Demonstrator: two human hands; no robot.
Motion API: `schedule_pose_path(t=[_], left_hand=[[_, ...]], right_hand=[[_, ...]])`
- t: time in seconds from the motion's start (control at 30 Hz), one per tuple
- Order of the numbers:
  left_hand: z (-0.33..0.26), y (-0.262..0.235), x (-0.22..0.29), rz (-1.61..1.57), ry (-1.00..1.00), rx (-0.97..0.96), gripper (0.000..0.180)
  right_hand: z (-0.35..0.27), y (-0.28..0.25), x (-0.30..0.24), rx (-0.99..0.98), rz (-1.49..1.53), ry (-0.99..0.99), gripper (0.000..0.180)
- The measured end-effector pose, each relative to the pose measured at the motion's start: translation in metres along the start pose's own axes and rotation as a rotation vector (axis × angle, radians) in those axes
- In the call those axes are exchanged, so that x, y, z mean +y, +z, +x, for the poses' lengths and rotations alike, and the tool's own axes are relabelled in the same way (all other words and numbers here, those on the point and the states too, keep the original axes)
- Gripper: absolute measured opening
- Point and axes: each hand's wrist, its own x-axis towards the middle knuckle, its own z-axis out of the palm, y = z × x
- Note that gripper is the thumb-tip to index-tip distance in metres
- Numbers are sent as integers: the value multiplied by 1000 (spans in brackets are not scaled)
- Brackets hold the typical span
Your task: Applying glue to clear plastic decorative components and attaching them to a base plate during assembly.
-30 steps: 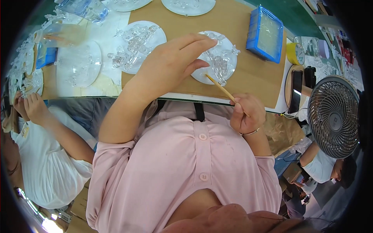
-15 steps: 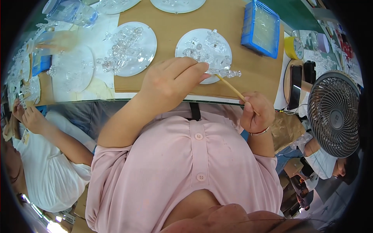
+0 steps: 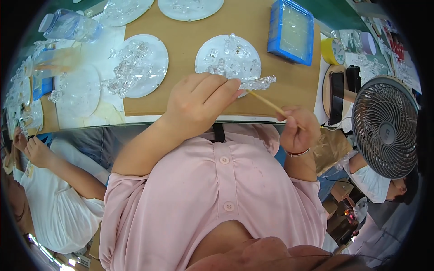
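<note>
A long tan work table (image 3: 190,40) is seen across the top, from ten to two o'clock. At three o'clock a grey desk fan (image 3: 384,126) is stood beside it. A blue tray (image 3: 291,30) is laid at one o'clock, and a clear plastic bottle (image 3: 72,26) lies at eleven o'clock. Two white round plates are set near twelve: the left plate (image 3: 156,54) is heaped with clear glass pieces, and the right plate (image 3: 212,49) is spread with more of them.

At the centre, the left hand (image 3: 199,106) is closed narrowly, and a clear crystal piece (image 3: 258,83) is pinched at its fingertips, just over the near edge of the right plate. At four o'clock of that piece, the right hand (image 3: 298,131) is curled shut around a thin wooden stick (image 3: 266,103), whose tip is held against the crystal piece.

A neighbour's hand (image 3: 36,151) is seen at nine o'clock, well apart.
</note>
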Motion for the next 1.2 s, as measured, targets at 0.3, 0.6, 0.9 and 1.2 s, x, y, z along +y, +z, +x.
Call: schedule_pose_path(t=[0.3,0.6,0.9,1.2], left_hand=[[10,-22,-12,-154,-288,-54,36],[3,-25,-6,-239,-470,-93,23],[6,-18,-7,-295,-564,-34,18],[2,-16,-6,-319,-529,-42,15]], right_hand=[[35,-38,33,503,8,179,14],[54,-22,52,307,-35,225,10],[37,-23,20,394,127,82,11],[51,15,30,66,-111,-2,2]])
